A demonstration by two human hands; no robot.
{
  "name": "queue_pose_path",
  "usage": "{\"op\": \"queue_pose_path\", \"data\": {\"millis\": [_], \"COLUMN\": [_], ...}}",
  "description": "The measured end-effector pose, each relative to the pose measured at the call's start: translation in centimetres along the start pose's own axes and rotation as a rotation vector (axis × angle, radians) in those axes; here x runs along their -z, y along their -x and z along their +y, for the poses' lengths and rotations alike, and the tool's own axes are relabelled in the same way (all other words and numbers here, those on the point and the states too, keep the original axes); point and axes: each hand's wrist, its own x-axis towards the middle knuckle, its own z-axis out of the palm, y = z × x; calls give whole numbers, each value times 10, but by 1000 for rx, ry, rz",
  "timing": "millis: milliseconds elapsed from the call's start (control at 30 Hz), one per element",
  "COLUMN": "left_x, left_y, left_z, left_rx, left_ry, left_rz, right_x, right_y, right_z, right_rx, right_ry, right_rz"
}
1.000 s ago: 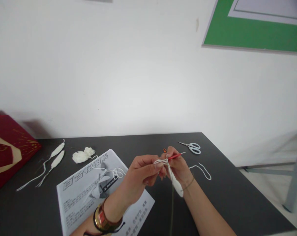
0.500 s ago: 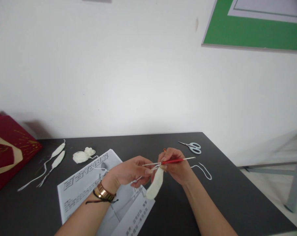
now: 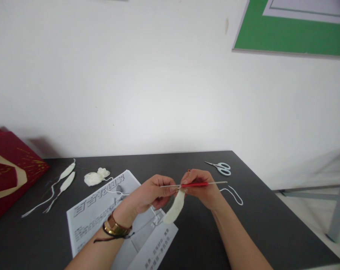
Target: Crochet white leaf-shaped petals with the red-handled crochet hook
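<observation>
My right hand [image 3: 202, 189] pinches a crochet hook [image 3: 194, 184] with a red grip, held level above the dark table [image 3: 257, 221]. A white crocheted petal [image 3: 174, 208] hangs from the hook's left end. My left hand [image 3: 151, 193] is closed, its fingertips pinching the top of that petal and the white yarn beside the hook. The two hands almost touch over a printed instruction sheet [image 3: 102, 213]. A gold watch and dark cords sit on my left wrist.
Two finished white petals [image 3: 64, 178] with long tails lie at the left. A small bundle of white yarn [image 3: 95, 177] sits behind the sheet. Scissors [image 3: 222, 168] and a loose yarn piece [image 3: 233, 195] lie at the right. A red box [image 3: 9, 172] stands at the far left.
The hook has swung level and drawn slightly to the right. My left hand dropped and turned, and the petal now hangs to the left under the hook instead of against my right wrist.
</observation>
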Motion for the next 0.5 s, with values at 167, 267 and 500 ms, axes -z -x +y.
{"op": "queue_pose_path", "data": {"millis": [167,267,500], "left_x": [23,30,15], "left_y": [2,-3,-19], "left_z": [8,11,9], "left_rx": [7,-12,135], "left_ry": [-51,-20,34], "left_rz": [-23,15,-196], "right_x": [0,1,4], "right_y": [1,2,2], "right_z": [2,3,6], "right_rx": [-34,-80,-107], "right_ry": [-133,-177,-137], "right_rz": [4,-28,1]}}
